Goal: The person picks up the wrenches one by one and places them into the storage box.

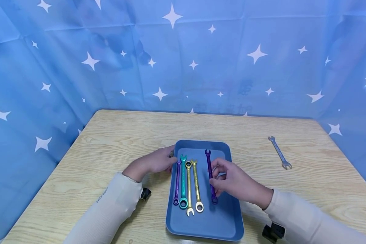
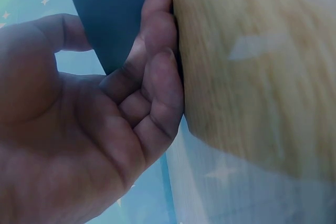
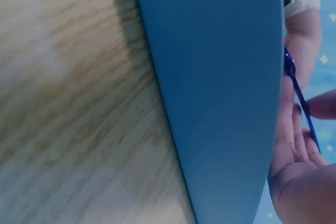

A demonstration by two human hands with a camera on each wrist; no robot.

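Note:
My right hand (image 1: 231, 178) pinches a dark purple wrench (image 1: 209, 169) between thumb and fingers, over the right half of a blue tray (image 1: 205, 230). In the right wrist view that wrench (image 3: 299, 93) shows above the tray's side wall (image 3: 215, 98). With its thumb at the rim and fingers curled along the outer wall, my left hand (image 1: 158, 161) holds the tray's left side. Inside the tray, left of the held wrench, lie a purple wrench (image 1: 177, 181), a green wrench (image 1: 183, 179) and two gold wrenches (image 1: 188, 189), roughly side by side.
A silver open-ended wrench (image 1: 279, 152) lies on the wooden table (image 1: 134, 125), right of the tray. Behind the table hangs a blue cloth (image 1: 183, 78) with white stars. Both forearms come in from the front, with a small black device (image 1: 273, 232) at the right wrist.

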